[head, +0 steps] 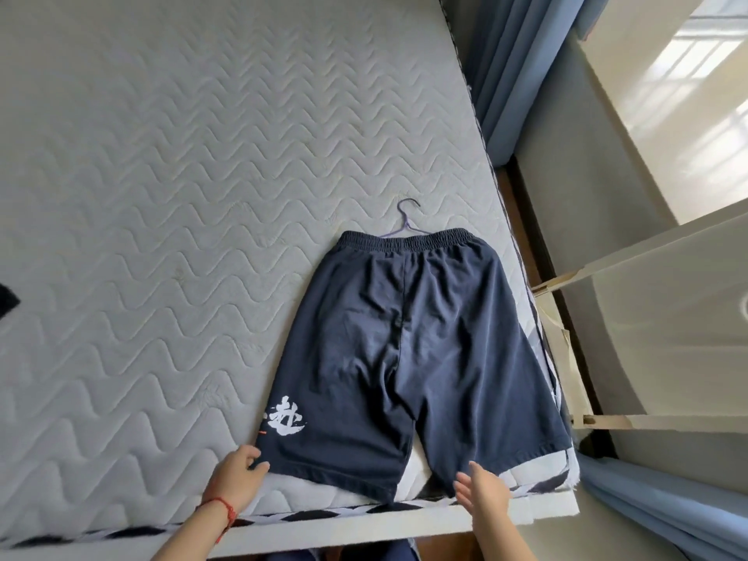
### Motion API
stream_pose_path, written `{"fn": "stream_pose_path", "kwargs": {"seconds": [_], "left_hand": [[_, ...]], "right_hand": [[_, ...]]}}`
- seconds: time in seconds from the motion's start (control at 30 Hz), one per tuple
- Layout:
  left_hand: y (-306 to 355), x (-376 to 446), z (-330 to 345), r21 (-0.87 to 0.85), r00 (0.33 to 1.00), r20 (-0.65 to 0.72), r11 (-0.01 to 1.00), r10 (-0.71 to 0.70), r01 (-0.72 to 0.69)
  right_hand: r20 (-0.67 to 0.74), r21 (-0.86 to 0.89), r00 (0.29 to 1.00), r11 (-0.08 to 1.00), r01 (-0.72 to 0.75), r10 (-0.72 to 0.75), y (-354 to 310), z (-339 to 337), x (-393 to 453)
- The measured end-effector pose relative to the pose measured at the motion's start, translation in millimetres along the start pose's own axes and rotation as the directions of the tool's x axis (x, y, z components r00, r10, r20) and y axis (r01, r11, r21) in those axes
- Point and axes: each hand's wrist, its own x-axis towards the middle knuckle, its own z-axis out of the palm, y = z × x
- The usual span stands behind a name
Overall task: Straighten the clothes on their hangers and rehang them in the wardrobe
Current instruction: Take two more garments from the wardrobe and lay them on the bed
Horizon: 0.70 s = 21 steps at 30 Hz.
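Navy shorts (404, 350) lie flat near the right edge of a quilted mattress (162, 196), waistband at 12 o'clock, leg hems at 6 o'clock. The left hand (239, 475), at 7 o'clock of the shorts, pinches the outer corner of the left leg hem, thumb on top. The right hand (481, 491), at 5 o'clock, is spread with fingers straight, just at the right leg hem, holding nothing. A purple hanger (406, 220) has its hook protruding from the elastic waistband. A white brush-style print (285, 419) marks the left leg.
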Motion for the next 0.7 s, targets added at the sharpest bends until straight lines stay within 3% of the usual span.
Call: {"fn": "stream_pose_path", "kwargs": {"seconds": [0.23,0.37,0.53,0.7], "left_hand": [[-26,-64,-56,-0.242,0.997,-0.019,0.968,0.068,-0.071],[-68,-78,-80,-0.286,0.999,-0.018,0.957,0.048,-0.052],[-145,-79,-104,-0.377,0.998,-0.053,0.925,0.017,-0.036],[-256,-90,-142,-0.576,0.998,-0.053,0.817,-0.043,0.004]], "right_hand": [[0.254,-0.213,0.956,0.955,0.205,-0.149,-30,21,-64],[0.298,-0.257,0.929,0.918,0.301,-0.221,-33,31,-100],[0.350,-0.333,0.895,0.856,0.395,-0.277,-1,55,-144],[0.403,-0.399,0.863,0.791,0.464,-0.303,72,104,-205]]}}
